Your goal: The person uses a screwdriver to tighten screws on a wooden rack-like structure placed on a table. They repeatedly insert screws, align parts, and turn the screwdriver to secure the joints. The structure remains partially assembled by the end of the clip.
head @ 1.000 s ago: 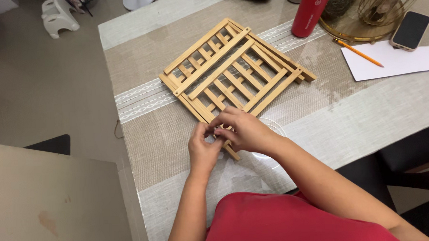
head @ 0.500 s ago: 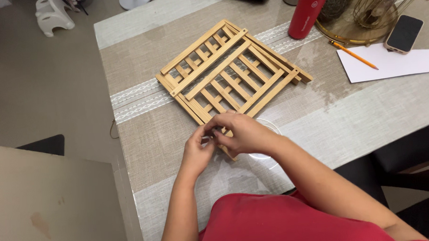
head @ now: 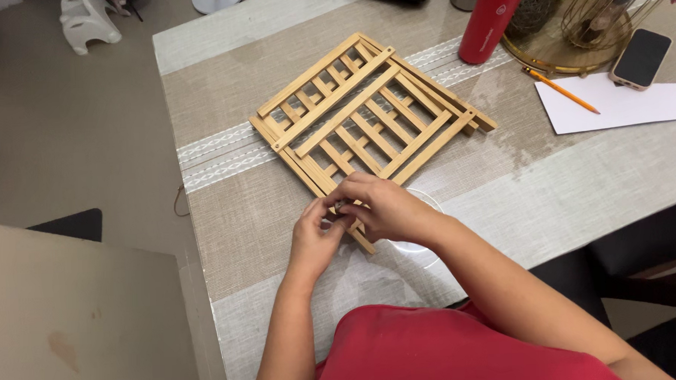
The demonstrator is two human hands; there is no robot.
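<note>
Left hand (head: 315, 237) and right hand (head: 380, 209) are brought together at the counter's (head: 227, 231) near edge, fingertips pinched on a small dark part; its kind cannot be told. Since a second ago, the hands are seen slightly lifted, still closed on it. The folded wooden rack (head: 365, 114) lies flat just beyond, unmoved. A clear dish (head: 422, 243) is glimpsed beneath the right wrist. Farther off, a red bottle (head: 489, 20) is noted.

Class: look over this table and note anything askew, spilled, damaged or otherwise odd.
The folded wooden rack lies diagonally across the table, askew to its edges. Darker, damp-looking patches mark the mat by the red bottle. Nothing looks broken.
</note>
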